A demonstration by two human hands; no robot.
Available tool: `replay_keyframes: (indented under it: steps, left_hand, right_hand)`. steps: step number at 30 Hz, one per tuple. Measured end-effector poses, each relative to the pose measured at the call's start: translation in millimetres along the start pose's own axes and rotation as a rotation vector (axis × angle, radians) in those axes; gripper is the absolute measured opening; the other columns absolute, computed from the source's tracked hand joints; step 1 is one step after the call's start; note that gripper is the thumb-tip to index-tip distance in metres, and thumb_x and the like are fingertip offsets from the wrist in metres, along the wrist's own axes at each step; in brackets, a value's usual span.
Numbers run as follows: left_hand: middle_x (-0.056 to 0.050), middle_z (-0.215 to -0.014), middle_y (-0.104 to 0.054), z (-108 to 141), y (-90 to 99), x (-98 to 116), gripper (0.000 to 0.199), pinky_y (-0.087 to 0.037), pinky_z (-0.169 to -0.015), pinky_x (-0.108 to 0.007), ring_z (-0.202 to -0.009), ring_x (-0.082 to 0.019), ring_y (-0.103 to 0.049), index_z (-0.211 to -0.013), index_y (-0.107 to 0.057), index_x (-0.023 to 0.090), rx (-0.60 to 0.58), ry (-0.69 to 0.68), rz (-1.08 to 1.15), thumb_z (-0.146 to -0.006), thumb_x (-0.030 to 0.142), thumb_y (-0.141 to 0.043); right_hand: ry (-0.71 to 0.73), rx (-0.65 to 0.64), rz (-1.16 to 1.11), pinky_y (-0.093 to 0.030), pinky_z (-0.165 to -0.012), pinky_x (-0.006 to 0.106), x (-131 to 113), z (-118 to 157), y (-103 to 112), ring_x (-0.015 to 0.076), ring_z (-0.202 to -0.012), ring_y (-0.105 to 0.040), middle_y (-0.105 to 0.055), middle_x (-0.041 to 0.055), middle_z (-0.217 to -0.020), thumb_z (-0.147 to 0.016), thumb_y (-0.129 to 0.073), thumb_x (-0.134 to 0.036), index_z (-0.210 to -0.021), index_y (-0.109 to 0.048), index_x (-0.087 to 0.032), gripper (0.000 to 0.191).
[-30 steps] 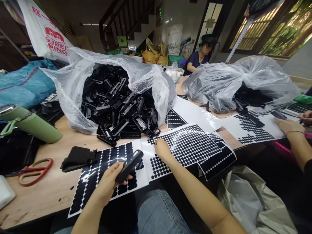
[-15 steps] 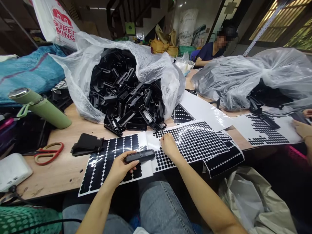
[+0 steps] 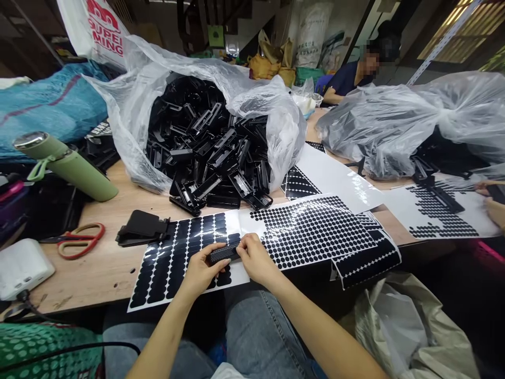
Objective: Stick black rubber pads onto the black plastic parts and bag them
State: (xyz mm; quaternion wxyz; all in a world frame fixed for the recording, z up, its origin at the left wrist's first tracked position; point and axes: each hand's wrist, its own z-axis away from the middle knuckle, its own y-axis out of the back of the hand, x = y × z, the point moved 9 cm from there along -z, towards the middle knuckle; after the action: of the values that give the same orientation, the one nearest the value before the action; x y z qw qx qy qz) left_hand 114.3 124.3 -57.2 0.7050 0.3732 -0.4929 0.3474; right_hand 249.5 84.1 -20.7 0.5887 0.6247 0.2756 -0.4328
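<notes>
My left hand point(image 3: 203, 268) grips a long, narrow black plastic part point(image 3: 221, 253) with a textured face, thumb below and fingers above. At that part's right end, the fingers of my right hand point(image 3: 254, 258) are closed and cover the tip; whether a small sticker is between them is hidden. Under both hands lie a sheet of larger black stickers point(image 3: 165, 268) and, to the right, a sheet of small round black dots point(image 3: 315, 231). The dot sheet shows bare white at its left side.
A clear plastic bag point(image 3: 130, 121) spills many black plastic parts point(image 3: 213, 142) behind the sheets. Folded black pieces point(image 3: 142, 227), scissors point(image 3: 81, 241), a green bottle point(image 3: 74, 168) and a white box point(image 3: 26, 273) stand left. Another person's hand point(image 3: 495, 205) works at the far right.
My right hand has moved left and down from the dot sheet to the black part's right end. The left hand has turned the part, so a textured face shows.
</notes>
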Motion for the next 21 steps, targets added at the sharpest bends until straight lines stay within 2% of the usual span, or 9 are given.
replay_keyframes:
  steps: [11,14,17,21]
  left_hand:
    - [0.001,-0.064,-0.059,-0.6,-1.4,0.3,0.047,-0.048,-0.051,-0.026,-0.054,-0.014,-0.057,-0.104,-0.056,0.017,-0.022,-0.032,0.019,-0.063,0.036,-0.068]
    - [0.002,-0.061,-0.059,-1.4,-0.6,-1.5,0.047,-0.047,-0.048,-0.025,-0.053,-0.014,-0.057,-0.104,-0.056,0.017,-0.012,-0.014,0.004,-0.063,0.036,-0.068]
    - [0.002,-0.061,-0.059,-1.9,-1.9,-0.8,0.047,-0.047,-0.047,-0.024,-0.053,-0.014,-0.057,-0.104,-0.056,0.017,-0.020,-0.020,-0.013,-0.062,0.035,-0.069]
    - [0.002,-0.060,-0.058,-1.9,-5.8,0.9,0.046,-0.047,-0.048,-0.024,-0.051,-0.013,-0.055,-0.105,-0.056,0.016,-0.053,-0.036,0.000,-0.064,0.033,-0.068]
  right_hand:
    - [0.032,0.025,0.093,-0.040,-0.083,0.032,-4.4,0.9,-4.0,0.0160,-0.084,-0.050,-0.047,0.0054,-0.088,-0.079,-0.043,-0.015,-0.071,-0.048,-0.019,0.010]
    - [0.031,0.125,0.177,-0.042,-0.078,0.032,-7.3,-0.7,7.3,0.0180,-0.085,-0.050,-0.048,0.0067,-0.092,-0.078,-0.048,-0.020,-0.081,-0.050,-0.018,0.004]
    - [-0.039,0.216,0.314,-0.041,-0.076,0.034,-6.4,-12.1,18.9,0.0221,-0.091,-0.050,-0.051,0.0108,-0.097,-0.079,-0.051,-0.028,-0.092,-0.051,-0.015,0.019]
    - [-0.162,0.091,0.509,-0.040,-0.076,0.038,-0.6,-36.6,8.4,0.0276,-0.095,-0.052,-0.058,0.0155,-0.096,-0.077,-0.053,-0.034,-0.090,-0.056,-0.012,0.025]
